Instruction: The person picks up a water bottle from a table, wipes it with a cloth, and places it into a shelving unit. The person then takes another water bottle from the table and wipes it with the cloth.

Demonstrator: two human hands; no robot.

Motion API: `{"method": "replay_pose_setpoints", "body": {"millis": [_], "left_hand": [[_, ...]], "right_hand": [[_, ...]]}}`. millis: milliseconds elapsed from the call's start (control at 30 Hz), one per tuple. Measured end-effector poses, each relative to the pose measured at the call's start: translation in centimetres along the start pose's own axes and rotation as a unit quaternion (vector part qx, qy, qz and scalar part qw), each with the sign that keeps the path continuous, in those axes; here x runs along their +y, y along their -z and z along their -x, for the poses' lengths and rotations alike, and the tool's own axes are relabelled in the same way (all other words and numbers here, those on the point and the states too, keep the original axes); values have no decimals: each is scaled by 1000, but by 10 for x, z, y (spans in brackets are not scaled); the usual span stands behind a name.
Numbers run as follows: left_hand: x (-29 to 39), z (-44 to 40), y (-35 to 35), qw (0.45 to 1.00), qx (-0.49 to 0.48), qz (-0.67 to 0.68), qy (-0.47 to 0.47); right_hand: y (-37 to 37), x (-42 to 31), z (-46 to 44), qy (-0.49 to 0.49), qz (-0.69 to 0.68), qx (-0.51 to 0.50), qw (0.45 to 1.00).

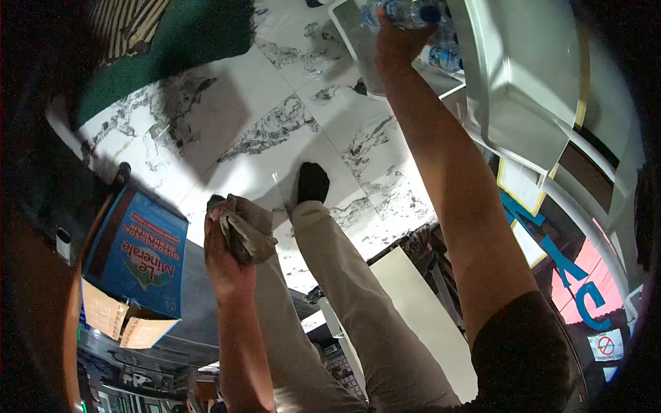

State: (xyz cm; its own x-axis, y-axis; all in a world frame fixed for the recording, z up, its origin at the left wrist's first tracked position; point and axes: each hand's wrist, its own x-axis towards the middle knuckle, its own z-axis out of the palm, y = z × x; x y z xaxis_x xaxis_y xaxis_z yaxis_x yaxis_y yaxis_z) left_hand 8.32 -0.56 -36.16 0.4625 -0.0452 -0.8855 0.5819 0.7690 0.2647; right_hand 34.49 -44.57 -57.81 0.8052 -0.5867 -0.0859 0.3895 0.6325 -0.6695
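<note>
My left hand (222,258) is closed around a crumpled grey-brown cloth (249,230), held low in front of my legs. My right arm stretches far out to the top right, where my right hand (401,47) grips a clear plastic water bottle (403,14) with a blue label. The bottle lies on its side over a light grey bin (350,34). More water bottles (444,58) lie in that bin beside my hand. My right fingers are partly hidden behind the hand and bottle.
A blue cardboard box (148,251) with open flaps stands at the left. White marble-patterned floor tiles (268,117) spread ahead, with a dark green mat (200,48) at the upper left. Another grey tray (530,96) is right of the bin. A cream panel (420,310) is beside my leg.
</note>
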Motion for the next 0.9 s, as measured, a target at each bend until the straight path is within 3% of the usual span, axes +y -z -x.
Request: {"method": "replay_pose_setpoints", "body": {"millis": [33, 67, 100, 133, 200, 333, 367, 400, 433, 467, 500, 533, 567, 633, 667, 733, 767, 833, 900], "left_hand": [[3, -1, -4, 1000, 14, -25, -2], [7, 0, -7, 1000, 10, -26, -1], [10, 3, -10, 999, -25, -26, -2], [11, 4, -12, 998, -60, -26, -4], [13, 4, -10, 999, -32, -28, 13], [14, 2, -9, 999, 15, -6, 45], [15, 1, -9, 999, 15, -5, 44], [16, 2, -9, 999, 12, -12, 51], [17, 2, -8, 998, 10, -20, 58], [17, 2, -9, 998, 12, -19, 58], [14, 1, -11, 998, 23, -40, 50], [13, 1, -12, 997, 33, -61, 40], [11, 0, -10, 997, 34, -60, 40], [8, -1, -5, 998, 2, -51, 23], [7, 0, -3, 998, 2, -51, 23], [3, 2, -3, 999, 8, -36, 8], [2, 3, -6, 999, 7, -35, 8], [6, 5, -14, 1000, 1, -18, 23], [6, 8, -16, 1000, -18, -9, 14]], "right_hand": [[17, 11, -18, 130, 355, 19, 926], [24, 17, -28, 240, 656, 38, 714], [-7, 18, -18, 205, 565, 90, 794], [-7, 19, -27, 207, 564, 89, 794], [-6, 23, -40, 227, 671, 123, 695], [-31, 12, -42, 188, 709, 95, 673], [-31, 15, -47, 166, 531, 73, 828], [-19, 19, -60, 134, 323, 47, 936], [44, 26, -98, 84, 143, -79, 983], [29, 26, -90, 82, 143, -79, 983], [-15, 21, -68, 83, 505, 68, 856], [-38, 19, -57, 71, 782, 203, 585], [-20, 24, -66, 71, 782, 202, 585], [42, 39, -90, 218, 778, 149, 571], [49, 39, -87, 217, 778, 149, 571], [41, 31, -79, 173, 714, 115, 668], [30, 20, -72, 174, 715, 114, 667], [-38, -6, -33, 39, 746, 100, 657], [-26, 5, -22, 63, 740, 94, 663]]}}
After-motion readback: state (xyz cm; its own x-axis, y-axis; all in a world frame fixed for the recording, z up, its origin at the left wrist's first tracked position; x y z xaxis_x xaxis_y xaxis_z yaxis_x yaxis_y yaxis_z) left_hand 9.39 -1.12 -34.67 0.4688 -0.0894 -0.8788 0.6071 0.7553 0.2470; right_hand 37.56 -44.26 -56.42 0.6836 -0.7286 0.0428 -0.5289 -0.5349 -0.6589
